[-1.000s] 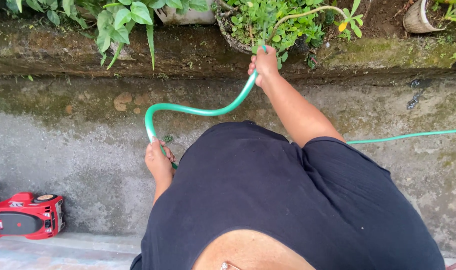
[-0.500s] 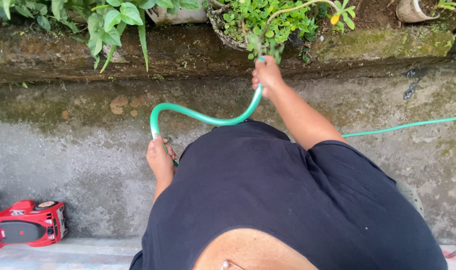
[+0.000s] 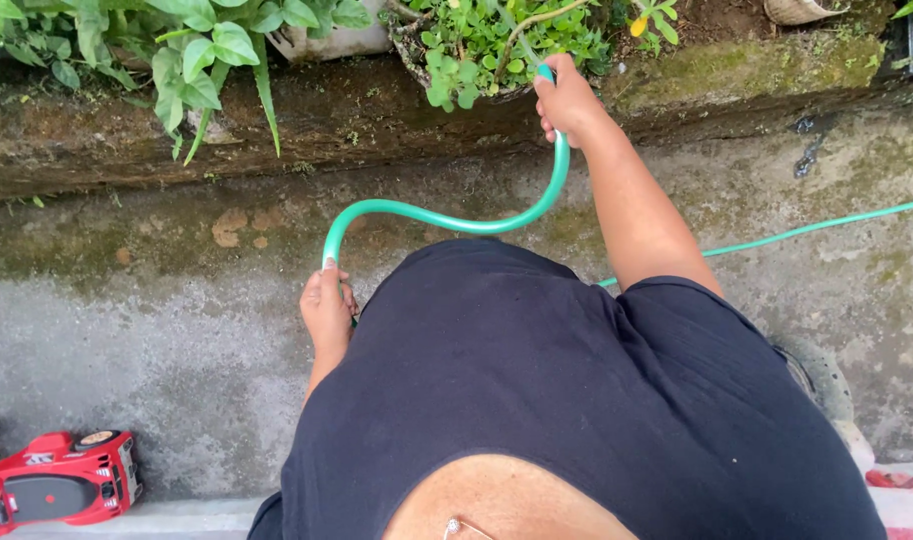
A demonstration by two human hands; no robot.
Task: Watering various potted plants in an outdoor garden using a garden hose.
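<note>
Seen from above, a person in a black shirt waters plants. The right hand (image 3: 569, 100), top centre, is closed round the tip of a green hose (image 3: 447, 218), aiming it into a leafy pot (image 3: 477, 45) on a mossy ledge (image 3: 777, 65). The left hand (image 3: 327, 310), centre left, grips the hose lower down, where it loops. Watering looks under way; moving on would call for feeding slack. A red toy car (image 3: 52, 490) sits bottom left.

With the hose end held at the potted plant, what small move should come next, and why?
Probably keep the right hand steady, tipping the green hose end slightly down into the potted plant. The end already sits at its leaves, and the left hand holds the slack loop.
</note>
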